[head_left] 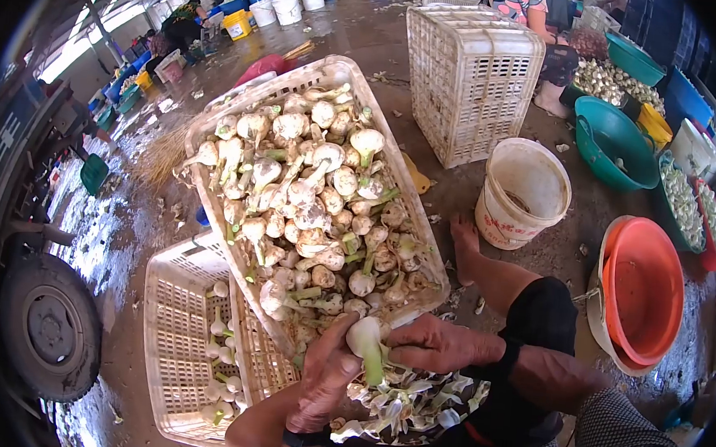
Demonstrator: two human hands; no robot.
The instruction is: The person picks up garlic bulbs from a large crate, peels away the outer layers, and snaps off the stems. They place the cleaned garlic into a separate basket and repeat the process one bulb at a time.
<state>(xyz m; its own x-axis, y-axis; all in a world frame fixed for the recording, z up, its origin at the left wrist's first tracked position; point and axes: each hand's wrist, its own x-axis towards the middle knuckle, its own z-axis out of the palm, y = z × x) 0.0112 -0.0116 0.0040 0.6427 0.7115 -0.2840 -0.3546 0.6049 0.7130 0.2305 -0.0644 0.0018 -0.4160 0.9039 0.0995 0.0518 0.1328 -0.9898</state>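
A white garlic bulb (363, 336) with a green stem hangs between my two hands, just past the near edge of a crate (424, 229) heaped with dirty garlic bulbs (312, 195). My left hand (328, 372) has its fingers closed around the bulb's left side. From the right, my right hand (441, 344) pinches at the stem just below the bulb. Whether a tool is in the right hand is hidden. Peeled skins and leaves (415, 404) lie in a pile beneath my hands.
A lower crate (166, 334) at the left holds several cleaner bulbs. Beyond my right hand stand a white bucket (525, 186), an upright crate (473, 81) and red basins (645, 288). A vehicle wheel (51, 325) is at far left. Other people sit in the background.
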